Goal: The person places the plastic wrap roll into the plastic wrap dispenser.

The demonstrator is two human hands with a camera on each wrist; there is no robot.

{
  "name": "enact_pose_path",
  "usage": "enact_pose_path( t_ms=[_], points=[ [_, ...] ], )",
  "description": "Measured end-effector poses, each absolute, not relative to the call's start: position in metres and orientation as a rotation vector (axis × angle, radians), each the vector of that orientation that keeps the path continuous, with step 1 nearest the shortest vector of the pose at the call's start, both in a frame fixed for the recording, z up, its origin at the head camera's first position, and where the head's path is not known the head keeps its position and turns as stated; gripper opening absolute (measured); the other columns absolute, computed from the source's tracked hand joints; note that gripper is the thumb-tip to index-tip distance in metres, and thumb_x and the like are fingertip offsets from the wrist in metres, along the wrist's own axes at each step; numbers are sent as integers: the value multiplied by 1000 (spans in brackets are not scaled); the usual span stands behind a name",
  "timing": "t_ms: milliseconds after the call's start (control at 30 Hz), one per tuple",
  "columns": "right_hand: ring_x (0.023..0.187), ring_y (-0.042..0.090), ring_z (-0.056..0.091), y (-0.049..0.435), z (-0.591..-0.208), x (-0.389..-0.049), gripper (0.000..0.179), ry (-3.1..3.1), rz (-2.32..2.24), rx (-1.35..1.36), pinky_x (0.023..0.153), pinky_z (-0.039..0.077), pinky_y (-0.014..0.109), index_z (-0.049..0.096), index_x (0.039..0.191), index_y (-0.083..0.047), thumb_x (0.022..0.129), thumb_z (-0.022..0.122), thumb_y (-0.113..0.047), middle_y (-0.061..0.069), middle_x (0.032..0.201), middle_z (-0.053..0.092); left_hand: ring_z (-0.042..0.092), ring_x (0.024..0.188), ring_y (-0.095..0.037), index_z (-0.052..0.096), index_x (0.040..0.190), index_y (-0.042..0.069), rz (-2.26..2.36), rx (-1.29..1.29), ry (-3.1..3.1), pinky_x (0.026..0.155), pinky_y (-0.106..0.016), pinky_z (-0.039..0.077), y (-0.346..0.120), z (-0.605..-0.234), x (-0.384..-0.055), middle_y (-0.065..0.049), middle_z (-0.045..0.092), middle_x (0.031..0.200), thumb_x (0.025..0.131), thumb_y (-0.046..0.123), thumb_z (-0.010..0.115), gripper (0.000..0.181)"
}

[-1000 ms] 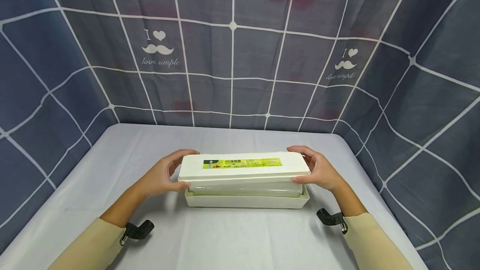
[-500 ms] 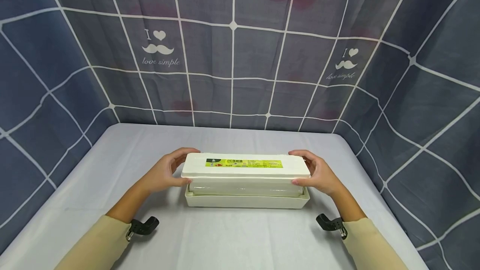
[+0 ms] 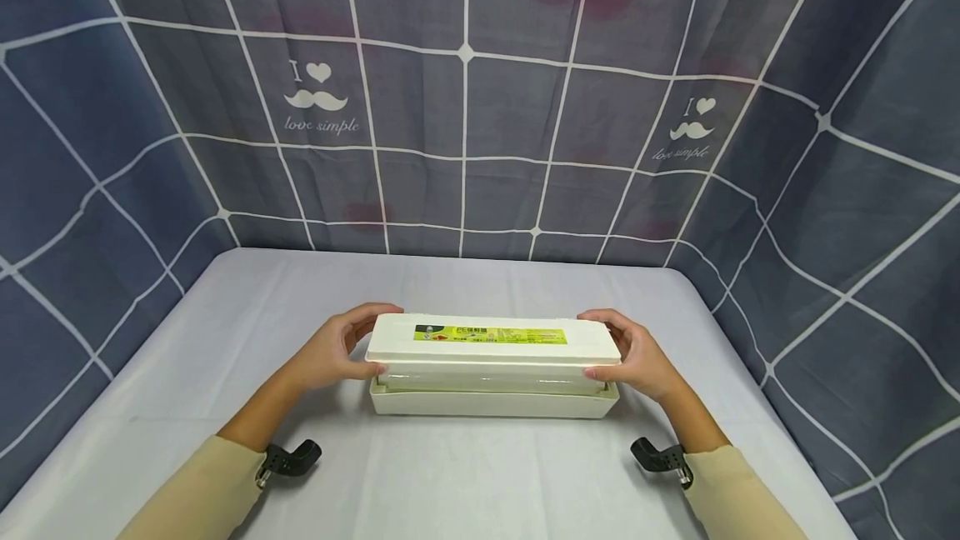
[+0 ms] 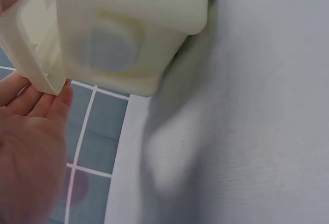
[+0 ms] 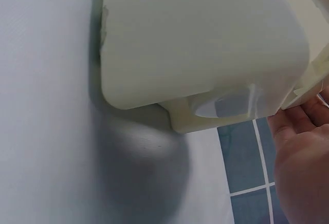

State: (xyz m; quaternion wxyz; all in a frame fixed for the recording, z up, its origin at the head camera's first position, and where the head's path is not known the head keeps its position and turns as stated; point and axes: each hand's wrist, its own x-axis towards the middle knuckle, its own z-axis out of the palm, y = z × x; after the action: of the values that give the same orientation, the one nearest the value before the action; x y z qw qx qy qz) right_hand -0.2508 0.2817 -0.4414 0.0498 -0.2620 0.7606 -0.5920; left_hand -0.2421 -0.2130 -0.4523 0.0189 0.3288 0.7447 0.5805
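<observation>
A long cream lid (image 3: 495, 353) with a yellow-green label is held level just above its matching cling film box (image 3: 495, 405). My left hand (image 3: 333, 352) grips the lid's left end, thumb at the front edge and fingers behind. At the opposite end, my right hand (image 3: 637, 357) holds it the same way. A clear roll of cling film (image 3: 487, 378) lies in the box and shows through the gap under the lid. In the left wrist view, a round opening (image 4: 113, 49) in the box's end is visible.
The box stands on a white-covered table (image 3: 465, 482). Dark checked curtains (image 3: 420, 98) enclose the back and both sides. A black wrist mount (image 3: 292, 458) sits on each forearm.
The lid has shifted slightly right and come down closer to the box, with both hands still gripping its ends. The box has stayed in place.
</observation>
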Motion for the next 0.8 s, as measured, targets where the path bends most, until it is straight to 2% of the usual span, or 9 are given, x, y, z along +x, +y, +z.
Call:
enact_pose_path(
  t_ms=[200,467,800],
  points=[
    [104,10,63,282,-446,-249,77,2322,-1818,-794,82,59,24,50,139,7,71,86,10,6,129,61,54,131,-5,49,145,-2,1794,976,2308,112,-11,39,-212,-454,-239,-19,54,146,78,-2,85,77],
    [105,11,64,285,-453,-247,83,2308,-1803,-770,82,60,25,46,145,5,72,86,8,6,129,60,52,134,-1,47,147,-2,1801,926,2301,112,-11,38,-211,-456,-235,-21,51,149,76,-1,86,81],
    [105,11,63,285,-454,-243,81,2304,-1800,-768,83,59,25,47,143,6,73,85,8,7,130,60,53,133,-2,49,146,-1,1801,924,2295,113,-11,37,-212,-462,-235,-19,52,148,76,-2,87,80]
  ],
)
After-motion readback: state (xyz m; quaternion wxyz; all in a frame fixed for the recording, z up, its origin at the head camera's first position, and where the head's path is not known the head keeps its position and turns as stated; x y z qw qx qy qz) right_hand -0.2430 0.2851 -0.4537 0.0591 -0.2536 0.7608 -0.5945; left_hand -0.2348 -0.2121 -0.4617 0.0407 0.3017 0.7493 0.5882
